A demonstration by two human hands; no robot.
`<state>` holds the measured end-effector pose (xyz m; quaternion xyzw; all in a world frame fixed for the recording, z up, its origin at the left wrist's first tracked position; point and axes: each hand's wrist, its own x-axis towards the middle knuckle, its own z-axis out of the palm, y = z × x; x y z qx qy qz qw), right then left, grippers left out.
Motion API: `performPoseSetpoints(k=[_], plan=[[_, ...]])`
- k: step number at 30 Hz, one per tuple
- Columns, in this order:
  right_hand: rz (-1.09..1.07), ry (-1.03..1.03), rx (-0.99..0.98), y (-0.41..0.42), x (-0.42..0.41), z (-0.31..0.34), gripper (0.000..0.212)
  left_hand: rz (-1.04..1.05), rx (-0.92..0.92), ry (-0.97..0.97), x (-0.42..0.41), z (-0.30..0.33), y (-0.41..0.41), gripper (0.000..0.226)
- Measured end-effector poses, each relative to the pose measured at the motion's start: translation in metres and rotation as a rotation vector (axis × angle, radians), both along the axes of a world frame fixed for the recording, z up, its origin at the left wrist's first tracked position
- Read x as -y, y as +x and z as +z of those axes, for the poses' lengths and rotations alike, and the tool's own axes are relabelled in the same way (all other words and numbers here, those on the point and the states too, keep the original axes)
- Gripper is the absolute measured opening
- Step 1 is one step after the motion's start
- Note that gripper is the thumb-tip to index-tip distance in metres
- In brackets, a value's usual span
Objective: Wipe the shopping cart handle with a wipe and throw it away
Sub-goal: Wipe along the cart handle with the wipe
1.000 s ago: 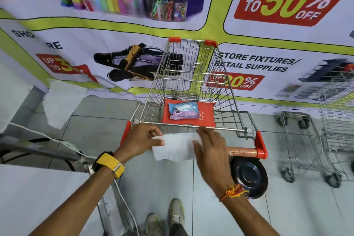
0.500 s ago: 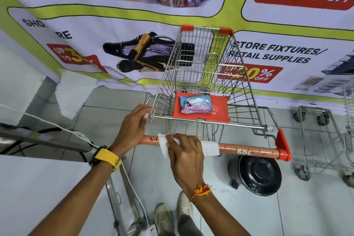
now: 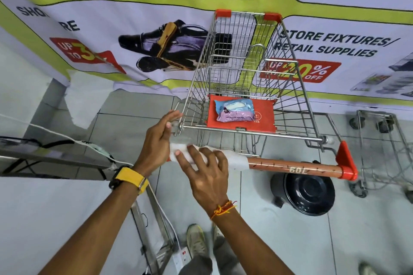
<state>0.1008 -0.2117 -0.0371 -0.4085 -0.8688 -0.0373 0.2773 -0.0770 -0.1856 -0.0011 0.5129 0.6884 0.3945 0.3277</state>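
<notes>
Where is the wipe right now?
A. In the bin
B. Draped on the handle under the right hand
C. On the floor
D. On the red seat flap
B: the wipe lies over the handle, pressed by the right hand.

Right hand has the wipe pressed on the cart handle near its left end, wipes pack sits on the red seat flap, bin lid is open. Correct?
One thing is off: the bin is closed, with its black lid down, as the head view shows. The rest holds: the right hand presses the wipe on the handle near its left end, and the wipes pack lies on the red seat flap.
</notes>
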Motion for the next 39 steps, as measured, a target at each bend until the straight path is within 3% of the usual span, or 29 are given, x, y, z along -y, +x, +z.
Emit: performPoseSetpoints(k=[7, 12, 16, 20, 25, 39], plan=[[-0.039, 0.092, -0.039, 0.032, -0.009, -0.009, 0.042, -0.037, -0.135, 0.000, -0.001, -0.002, 0.002, 0.041], [-0.162, 0.128, -0.034, 0.121, -0.026, -0.007, 0.029, -0.042, -0.277, -0.022, -0.004, -0.004, 0.002, 0.038], [-0.233, 0.129, -0.073, 0.207, -0.043, -0.003, 0.030, -0.044, -0.374, -0.039, -0.004, -0.001, 0.008, 0.040], [-0.288, 0.131, -0.123, 0.239, -0.052, 0.003, 0.027, -0.087, -0.413, -0.040, -0.004, 0.001, 0.015, 0.041], [-0.383, 0.099, -0.242, 0.209, -0.042, -0.004, 0.031, -0.076, -0.437, -0.065, -0.002, 0.000, 0.018, 0.045], [-0.225, -0.040, -0.224, -0.007, 0.005, -0.018, 0.029, -0.091, -0.365, -0.095, -0.004, -0.005, 0.010, 0.053]])
